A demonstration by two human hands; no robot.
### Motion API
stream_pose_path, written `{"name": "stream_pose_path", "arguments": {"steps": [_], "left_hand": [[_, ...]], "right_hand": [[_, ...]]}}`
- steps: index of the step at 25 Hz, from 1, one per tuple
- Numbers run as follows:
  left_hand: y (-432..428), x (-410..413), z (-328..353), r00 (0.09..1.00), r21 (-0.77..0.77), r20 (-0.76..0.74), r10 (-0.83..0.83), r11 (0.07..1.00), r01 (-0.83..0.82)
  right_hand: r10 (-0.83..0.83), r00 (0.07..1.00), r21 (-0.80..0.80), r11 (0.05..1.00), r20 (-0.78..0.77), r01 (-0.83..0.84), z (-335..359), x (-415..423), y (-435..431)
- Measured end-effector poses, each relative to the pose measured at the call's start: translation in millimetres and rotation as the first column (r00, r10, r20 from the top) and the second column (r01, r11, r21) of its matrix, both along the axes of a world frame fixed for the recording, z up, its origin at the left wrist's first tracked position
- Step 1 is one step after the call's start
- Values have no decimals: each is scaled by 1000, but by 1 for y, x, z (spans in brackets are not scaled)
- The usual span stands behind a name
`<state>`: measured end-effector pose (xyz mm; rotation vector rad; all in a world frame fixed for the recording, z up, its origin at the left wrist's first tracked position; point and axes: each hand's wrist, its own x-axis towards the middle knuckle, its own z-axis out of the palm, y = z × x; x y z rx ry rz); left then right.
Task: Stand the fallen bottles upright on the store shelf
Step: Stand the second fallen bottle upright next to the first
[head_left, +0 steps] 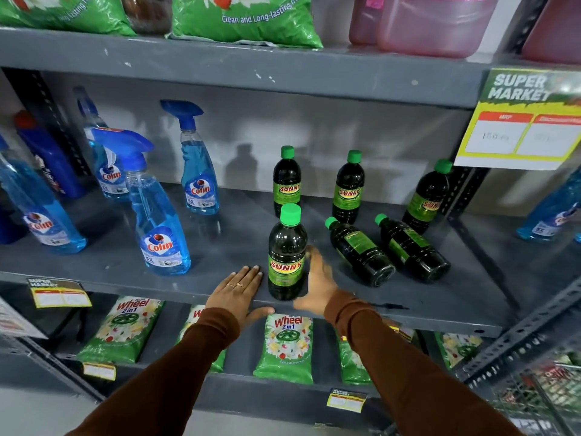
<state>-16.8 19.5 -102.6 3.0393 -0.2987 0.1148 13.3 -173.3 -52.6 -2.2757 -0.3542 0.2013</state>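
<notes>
Dark bottles with green caps and "Sunny" labels stand on the grey middle shelf (220, 247). One upright bottle (286, 256) is at the front edge. My right hand (317, 283) cups its right side, fingers against it, thumb low by the shelf edge, not wrapped around it. To that bottle's left, my left hand (237, 292) lies flat, palm down, on the shelf edge. Two bottles lie on their sides, caps pointing back-left: one (360, 251) just right of my right hand, another (412, 248) beyond it. Three more stand at the back (286, 180), (348, 188), (427, 196).
Blue Colin spray bottles (162, 228) stand on the left of the same shelf, another (548, 218) at far right. A price sign (518, 121) hangs from the upper shelf. Green detergent packs (287, 347) fill the shelf below. Bare shelf lies between the sprays and the dark bottles.
</notes>
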Motion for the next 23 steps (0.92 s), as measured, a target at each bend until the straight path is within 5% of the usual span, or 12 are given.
{"name": "stream_pose_path", "arguments": {"steps": [2,5,8,10,12,15,18,23], "left_hand": [[-1,0,1,1000,14,19,1,1000,-1],[-3,-1,2,1000,36,13,9,999,-9],[-2,0,2,999,36,30,12,999,-13],[-1,0,1,999,95,34,35,995,-38],[0,1,1,999,69,2,46,997,-46],[1,4,0,999,47,25,47,998,-49],[1,6,-4,997,57,29,66,996,-67],[3,7,-3,997,44,6,73,996,-73]], "right_hand": [[-53,985,-145,986,165,78,3,9,-16],[-342,802,-254,824,490,506,8,30,-36],[-508,754,-449,605,418,657,7,44,-46],[-505,769,-506,580,392,639,1,47,-49],[-516,752,-395,643,410,656,1,49,-52],[-613,691,41,759,383,650,-6,45,-49],[-698,668,440,700,256,563,-19,31,-41],[-676,736,483,658,40,578,-18,39,-49]]}}
